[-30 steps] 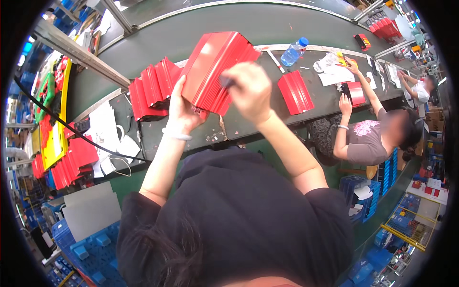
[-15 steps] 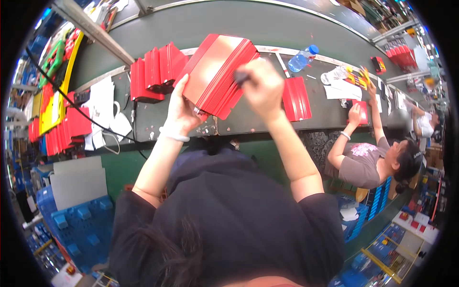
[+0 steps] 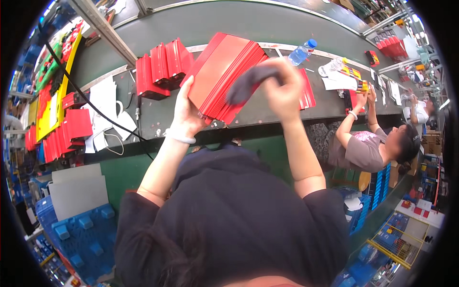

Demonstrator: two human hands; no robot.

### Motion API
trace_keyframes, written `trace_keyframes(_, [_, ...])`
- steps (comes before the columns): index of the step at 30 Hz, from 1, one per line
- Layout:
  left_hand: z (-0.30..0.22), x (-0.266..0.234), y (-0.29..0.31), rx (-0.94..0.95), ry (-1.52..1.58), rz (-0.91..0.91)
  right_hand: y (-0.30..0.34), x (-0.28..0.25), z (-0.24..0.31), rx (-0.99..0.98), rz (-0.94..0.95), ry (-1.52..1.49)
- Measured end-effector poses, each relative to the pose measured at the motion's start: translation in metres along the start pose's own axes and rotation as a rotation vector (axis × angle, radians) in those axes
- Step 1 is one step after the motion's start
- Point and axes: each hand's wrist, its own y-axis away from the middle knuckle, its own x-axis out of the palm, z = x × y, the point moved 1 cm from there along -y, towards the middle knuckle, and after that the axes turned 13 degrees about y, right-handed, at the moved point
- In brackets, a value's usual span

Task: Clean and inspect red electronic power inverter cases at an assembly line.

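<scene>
A large red ribbed metal casing is held tilted above the bench by my left hand, which grips its lower left edge. My right hand, slightly smeared by motion, pinches a dark grey cloth. The cloth hangs over the casing's ribbed side and seems to touch it. Left of the held casing, several red casings stand together on the bench. One more red casing lies behind my right hand and is partly hidden by it.
A blue-capped water bottle stands at the bench's far edge. White papers and a black cable are at the left, near a yellow rack and more red casings. A co-worker sits at the right, handling small parts.
My right hand has moved slightly right and the cloth now hangs out longer from it. The held casing has shifted a little right. The co-worker's hands have come together.
</scene>
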Motion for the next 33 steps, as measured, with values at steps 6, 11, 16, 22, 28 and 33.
trace_keyframes(6, [-0.021, -0.014, 0.03, -0.079, 0.031, -0.01, 0.0, 0.008, 0.034, -0.055, -0.356, 0.213])
trace_keyframes(11, [-0.037, -0.02, 0.044, -0.166, 0.079, -0.047, 0.034, 0.082, 0.067, -0.309, -0.141, 0.602])
trace_keyframes(16, [-0.05, -0.037, 0.044, -0.269, 0.13, 0.102, 0.059, 0.105, 0.096, -0.405, 0.061, 0.787])
trace_keyframes(22, [-0.042, -0.029, 0.054, -0.157, 0.112, -0.158, 0.015, 0.082, 0.059, -0.315, -0.242, 0.864])
trace_keyframes(28, [-0.049, -0.06, 0.034, -0.165, 0.308, 0.242, 0.08, 0.11, 0.076, -0.58, 0.711, 0.204])
trace_keyframes(33, [-0.025, -0.078, 0.02, 0.101, 0.39, 0.21, 0.035, 0.058, 0.023, -0.051, 0.644, -0.118])
